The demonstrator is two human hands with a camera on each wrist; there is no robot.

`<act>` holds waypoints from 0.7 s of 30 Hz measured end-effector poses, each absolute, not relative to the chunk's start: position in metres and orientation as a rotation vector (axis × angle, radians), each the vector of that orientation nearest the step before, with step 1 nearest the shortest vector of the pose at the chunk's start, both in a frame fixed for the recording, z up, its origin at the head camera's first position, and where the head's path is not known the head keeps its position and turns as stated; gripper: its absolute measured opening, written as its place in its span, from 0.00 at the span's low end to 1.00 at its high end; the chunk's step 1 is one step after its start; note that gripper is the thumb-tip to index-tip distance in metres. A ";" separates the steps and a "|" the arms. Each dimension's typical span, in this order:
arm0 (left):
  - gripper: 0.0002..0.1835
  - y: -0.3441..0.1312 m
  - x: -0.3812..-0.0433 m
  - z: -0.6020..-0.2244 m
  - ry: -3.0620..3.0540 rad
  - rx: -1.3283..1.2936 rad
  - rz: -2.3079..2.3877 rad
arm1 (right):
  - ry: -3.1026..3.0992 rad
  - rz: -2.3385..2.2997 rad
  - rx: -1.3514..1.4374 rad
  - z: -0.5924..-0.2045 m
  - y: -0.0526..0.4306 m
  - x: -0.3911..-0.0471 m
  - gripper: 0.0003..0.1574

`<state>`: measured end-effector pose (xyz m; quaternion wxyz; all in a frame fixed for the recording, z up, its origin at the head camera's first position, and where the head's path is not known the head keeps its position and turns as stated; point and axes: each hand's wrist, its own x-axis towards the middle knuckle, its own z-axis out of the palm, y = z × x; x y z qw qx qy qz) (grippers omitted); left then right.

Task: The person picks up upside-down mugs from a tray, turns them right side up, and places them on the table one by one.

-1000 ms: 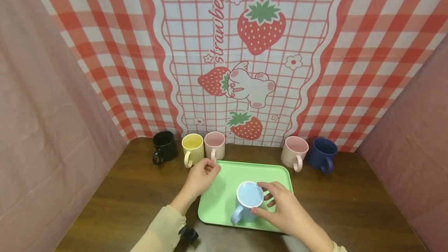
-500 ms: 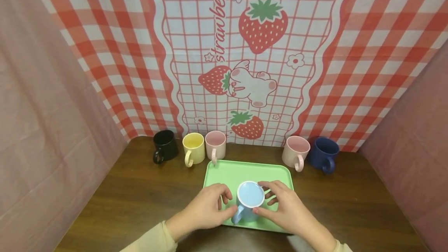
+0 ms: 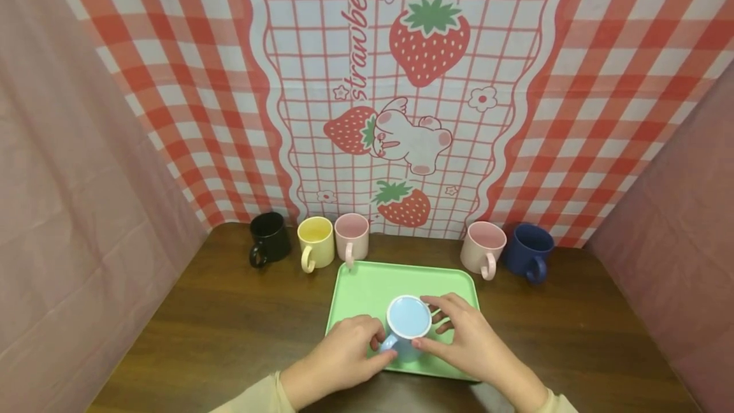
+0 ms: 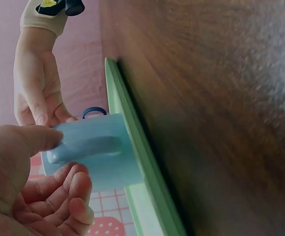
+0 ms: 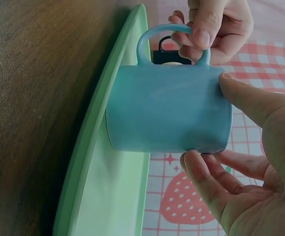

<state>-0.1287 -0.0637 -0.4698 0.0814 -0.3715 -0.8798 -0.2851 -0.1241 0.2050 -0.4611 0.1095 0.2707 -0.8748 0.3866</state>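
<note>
A light blue mug stands on the green tray. It appears upside down, a flat blue disc in a white ring facing up. My right hand holds the mug's upper part, thumb on the near side and fingertips on the far side, as the right wrist view shows. From the left, my left hand pinches the handle near its upper end with the thumb and curled fingers. In the left wrist view the handle points toward that hand. The mug's mouth is hidden against the tray.
Along the back of the brown table stand a black mug, a yellow mug, a pink mug, another pink mug and a dark blue mug. A checked strawberry cloth hangs behind them.
My left hand has come from the tray's back left, near the pink mug, down to the blue mug's handle and now pinches it. The right hand and the blue mug have hardly moved.
</note>
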 end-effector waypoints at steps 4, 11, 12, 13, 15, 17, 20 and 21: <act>0.12 -0.064 -0.131 -0.468 -2.574 -1.100 -0.795 | -2.555 1.120 0.784 -0.462 0.203 -0.126 0.37; 0.14 -0.068 -0.139 -0.463 -2.551 -1.052 -0.551 | -2.554 1.115 0.747 -0.461 0.199 -0.126 0.32; 0.14 -0.069 -0.140 -0.462 -2.546 -1.049 -0.525 | -2.552 1.115 0.743 -0.461 0.198 -0.126 0.32; 0.14 -0.069 -0.141 -0.461 -2.542 -1.045 -0.500 | -2.551 1.115 0.737 -0.460 0.198 -0.126 0.31; 0.14 -0.069 -0.143 -0.459 -2.537 -1.037 -0.454 | -2.553 1.114 0.729 -0.460 0.197 -0.126 0.30; 0.14 -0.069 -0.144 -0.458 -2.540 -1.030 -0.405 | -2.561 1.118 0.720 -0.459 0.197 -0.126 0.29; 0.12 -0.069 -0.146 -0.458 -2.534 -1.022 -0.312 | -2.574 1.124 0.712 -0.459 0.197 -0.125 0.28; 0.11 -0.069 -0.148 -0.458 -2.525 -1.020 -0.270 | -2.577 1.126 0.711 -0.459 0.197 -0.125 0.28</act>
